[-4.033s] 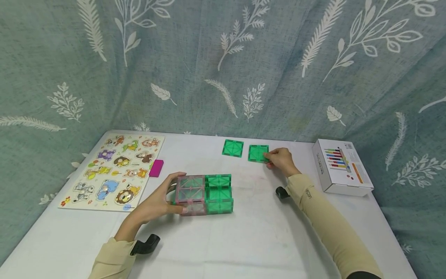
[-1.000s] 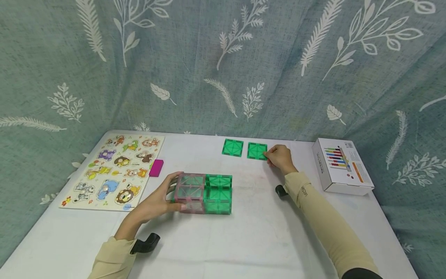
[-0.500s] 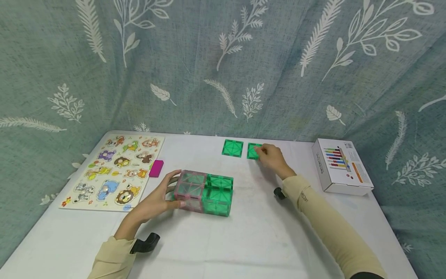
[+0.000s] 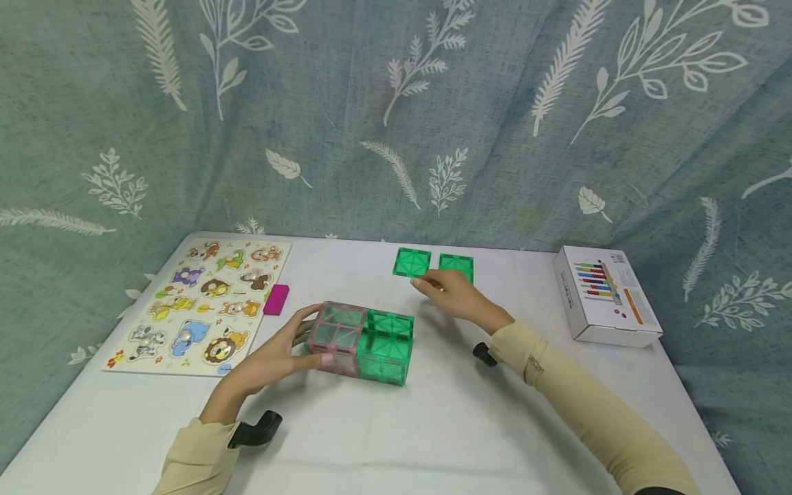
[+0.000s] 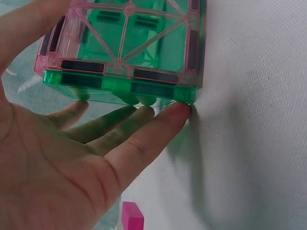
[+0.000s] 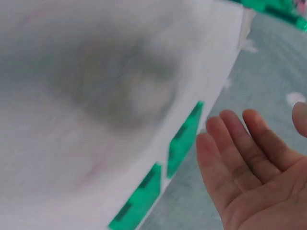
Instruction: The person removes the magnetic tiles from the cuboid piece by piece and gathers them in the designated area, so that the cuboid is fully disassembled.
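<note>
Translucent plastic, pink and green, makes the tile box (image 4: 361,341) that stands in the middle of the white surface (image 4: 433,426) in the head view. The left hand (image 4: 281,354) grips its pink end, with the thumb on the near side and the fingers on the far side. The right hand (image 4: 448,292) hovers with its fingers loosely straight and holds nothing; it is just in front of two flat green tiles (image 4: 433,263) near the far edge. The walls seem to hold together only at their edges, so I judge a hard squeeze or a quick turn could open a seam and let a wall fall. The right hand hides the near edge of the right tile.

From the left wrist, the fingers (image 5: 144,124) press against the green lower edge of the box (image 5: 124,43), and some are seen only through the plastic. A pink block (image 5: 132,220) is cut off at the bottom.

From the right wrist, the picture is blurred. The open palm (image 6: 254,172) is clear, with the two tiles (image 6: 163,177) beside it near the edge of the surface, so a careless push could send one off. The thumb is mostly out of frame.
</note>
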Action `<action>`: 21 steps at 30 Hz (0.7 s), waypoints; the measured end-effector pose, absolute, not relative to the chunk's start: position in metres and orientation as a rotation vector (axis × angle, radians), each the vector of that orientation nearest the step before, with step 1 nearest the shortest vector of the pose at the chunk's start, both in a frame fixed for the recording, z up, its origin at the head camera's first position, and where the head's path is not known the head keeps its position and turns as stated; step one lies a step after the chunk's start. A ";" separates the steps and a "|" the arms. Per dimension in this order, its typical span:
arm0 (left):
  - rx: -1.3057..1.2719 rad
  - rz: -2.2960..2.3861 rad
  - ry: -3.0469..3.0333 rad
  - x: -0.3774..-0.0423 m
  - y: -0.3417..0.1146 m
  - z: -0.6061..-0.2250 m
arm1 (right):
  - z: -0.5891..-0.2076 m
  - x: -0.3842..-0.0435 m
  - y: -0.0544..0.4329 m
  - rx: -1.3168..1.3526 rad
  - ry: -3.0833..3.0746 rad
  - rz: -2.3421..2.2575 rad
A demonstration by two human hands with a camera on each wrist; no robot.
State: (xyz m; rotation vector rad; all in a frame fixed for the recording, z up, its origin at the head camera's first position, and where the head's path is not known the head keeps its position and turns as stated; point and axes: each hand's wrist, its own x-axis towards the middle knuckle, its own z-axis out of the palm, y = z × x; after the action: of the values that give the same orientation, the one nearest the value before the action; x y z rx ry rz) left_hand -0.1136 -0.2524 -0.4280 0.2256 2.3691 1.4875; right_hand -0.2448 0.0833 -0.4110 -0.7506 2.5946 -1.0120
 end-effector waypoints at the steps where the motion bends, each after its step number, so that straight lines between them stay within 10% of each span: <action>1: 0.225 1.487 2.372 -0.113 -0.252 -0.428 | -0.409 -0.242 0.081 -0.780 2.577 -1.010; 21: 0.204 1.487 2.383 -0.118 -0.247 -0.428 | -0.394 -0.206 0.048 -1.039 2.384 -0.899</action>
State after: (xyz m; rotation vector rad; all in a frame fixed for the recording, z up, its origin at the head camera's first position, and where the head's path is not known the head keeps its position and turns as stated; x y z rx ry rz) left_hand -0.1183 -0.2474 -0.4275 0.2042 2.3829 1.4869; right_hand -0.2061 0.0480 -0.3945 -1.0389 2.3835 -0.8995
